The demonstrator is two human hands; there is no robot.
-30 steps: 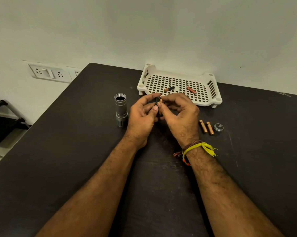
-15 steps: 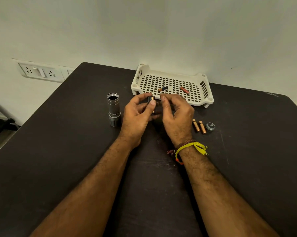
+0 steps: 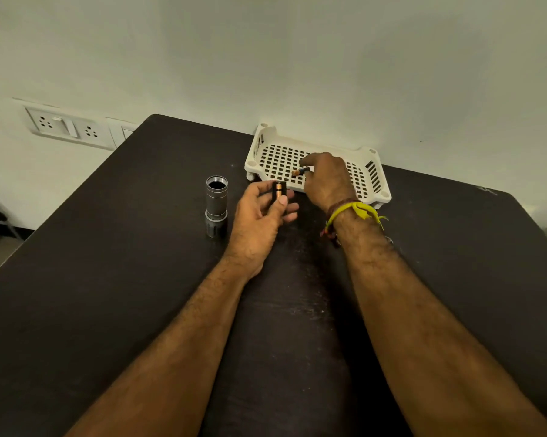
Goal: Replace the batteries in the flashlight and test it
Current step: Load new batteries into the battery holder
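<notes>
The grey flashlight body [image 3: 216, 204] stands upright on the dark table [image 3: 108, 279] with its open threaded end up. My left hand [image 3: 259, 216] holds a black battery holder [image 3: 279, 190] with a copper battery in it, just right of the flashlight. My right hand [image 3: 327, 179] reaches over the white perforated tray [image 3: 275, 159] and pinches a copper and black battery [image 3: 300, 171] above its floor. My right forearm hides the spot where the other batteries and the cap lay.
The tray sits at the table's far edge against the pale wall. A wall socket panel [image 3: 67, 127] is at the left beyond the table. A yellow thread band [image 3: 357, 212] circles my right wrist.
My right hand left the battery holder and moved back to the tray, where it took hold of a battery. My left hand kept the holder and stayed near the flashlight.
</notes>
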